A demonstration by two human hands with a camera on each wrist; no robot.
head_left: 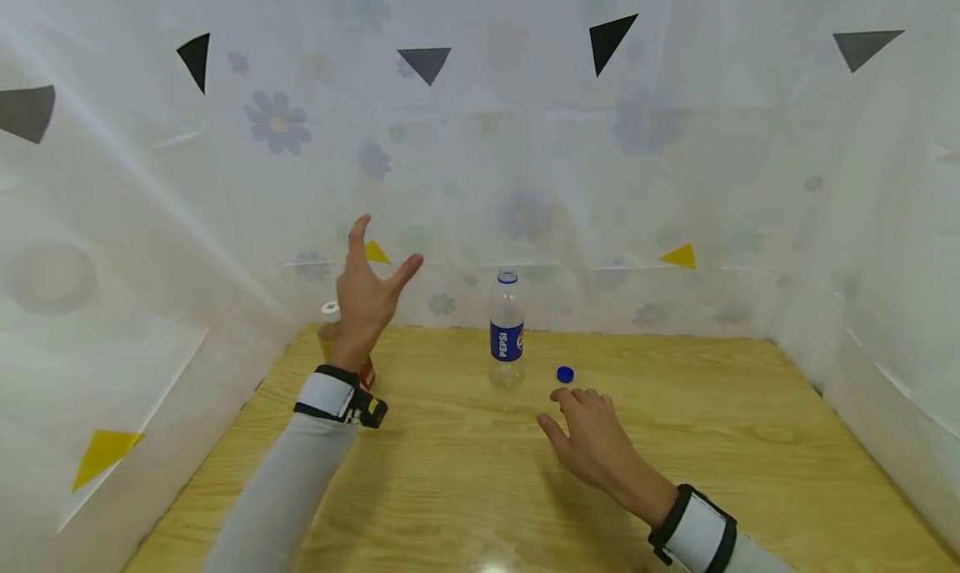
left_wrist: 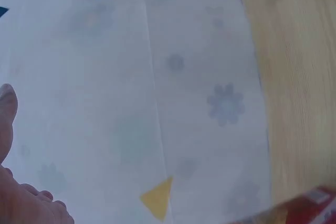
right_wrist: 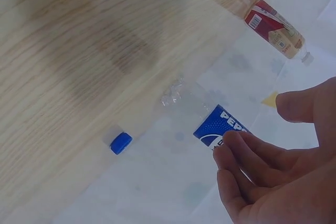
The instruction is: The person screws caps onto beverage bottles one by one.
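Note:
A clear, capless Pepsi bottle with a blue label stands upright on the wooden table. To its right lies a blue bottle cap. My right hand hovers just this side of the cap, fingers loosely bent and holding nothing. On the left my left hand is raised, thumb and forefinger spread wide with nothing between them. Behind that hand and wrist, partly hidden, stands a second bottle with a red label, brownish contents and a white cap.
The wooden table ends at a white flowered sheet at the back, and similar sheeting hangs at both sides. Black, grey and yellow triangles mark the sheets. Each wrist wears a strapped band; a small device sits on the left one.

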